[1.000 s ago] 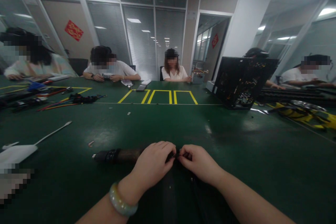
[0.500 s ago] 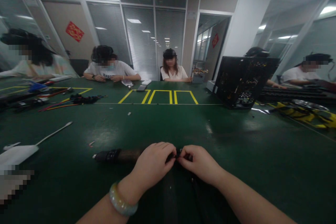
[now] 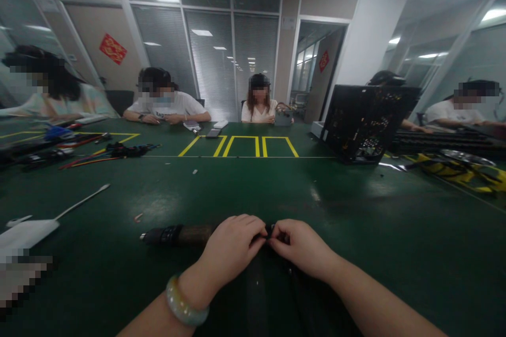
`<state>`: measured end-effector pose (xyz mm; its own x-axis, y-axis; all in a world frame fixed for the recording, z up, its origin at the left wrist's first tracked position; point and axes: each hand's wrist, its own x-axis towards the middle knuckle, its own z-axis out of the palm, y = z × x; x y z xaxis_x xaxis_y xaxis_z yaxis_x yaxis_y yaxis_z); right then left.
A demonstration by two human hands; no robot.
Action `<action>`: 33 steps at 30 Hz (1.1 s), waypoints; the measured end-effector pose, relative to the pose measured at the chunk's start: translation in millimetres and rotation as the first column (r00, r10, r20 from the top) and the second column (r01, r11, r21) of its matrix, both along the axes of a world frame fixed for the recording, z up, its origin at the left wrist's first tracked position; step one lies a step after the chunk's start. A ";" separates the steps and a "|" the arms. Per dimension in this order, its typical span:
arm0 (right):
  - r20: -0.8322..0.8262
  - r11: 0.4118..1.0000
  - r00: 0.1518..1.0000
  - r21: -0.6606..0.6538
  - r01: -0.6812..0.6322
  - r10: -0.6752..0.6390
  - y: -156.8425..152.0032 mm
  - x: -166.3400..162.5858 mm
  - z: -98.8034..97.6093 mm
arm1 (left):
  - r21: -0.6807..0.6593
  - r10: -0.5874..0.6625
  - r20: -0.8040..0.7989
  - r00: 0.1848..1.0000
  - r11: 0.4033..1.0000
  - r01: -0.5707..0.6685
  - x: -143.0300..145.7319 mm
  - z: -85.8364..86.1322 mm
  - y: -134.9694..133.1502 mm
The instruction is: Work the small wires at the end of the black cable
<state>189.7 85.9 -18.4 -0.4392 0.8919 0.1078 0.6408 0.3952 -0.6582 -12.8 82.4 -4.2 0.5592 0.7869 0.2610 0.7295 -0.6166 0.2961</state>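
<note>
What looks like an electric screwdriver [image 3: 193, 234], dark and cylindrical, lies crosswise on the green table, its ribbed collar and silver tip toward the left. My left hand [image 3: 237, 242], with a pale bangle [image 3: 185, 303] at the wrist, covers its right part. Thumb and fingers of that hand are pinched together. Facing it, my right hand [image 3: 298, 245] is closed in a similar pinch, fingertips almost touching the left ones. Something small and dark shows between the two hands at the tool's right end, mostly hidden by the fingers.
The green table [image 3: 245, 189] has yellow tape outlines. Cable bundles [image 3: 126, 150] lie at the left, beyond a white object with a thin stem [image 3: 35, 231]. A black computer case [image 3: 363, 124] stands far right, near yellow-black straps [image 3: 454, 168]. Several people sit around the table.
My hands keep nearly the same pinched pose by the tool. Across the table, the person in the middle has drawn the grey box closer to their body.
</note>
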 end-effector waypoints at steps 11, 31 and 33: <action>0.021 1.000 0.999 0.002 -0.025 0.025 -1.6 1.8 2.1 | -0.015 0.014 -0.011 1.000 1.000 -0.014 0.5 0.9 -1.0; 0.022 0.999 0.999 0.006 -0.043 0.043 -1.2 2.8 3.3 | -0.025 0.002 0.004 1.000 1.000 -0.002 0.4 3.6 -1.4; 0.027 0.999 0.999 0.004 -0.043 0.043 -1.4 2.9 2.7 | -0.025 0.005 0.003 1.000 1.000 -0.005 0.4 3.2 -1.3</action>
<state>192.6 84.5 -15.7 -0.4802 0.8715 0.0998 0.6405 0.4261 -0.6390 -12.4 81.2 -1.0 0.5547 0.7958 0.2429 0.7315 -0.6055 0.3135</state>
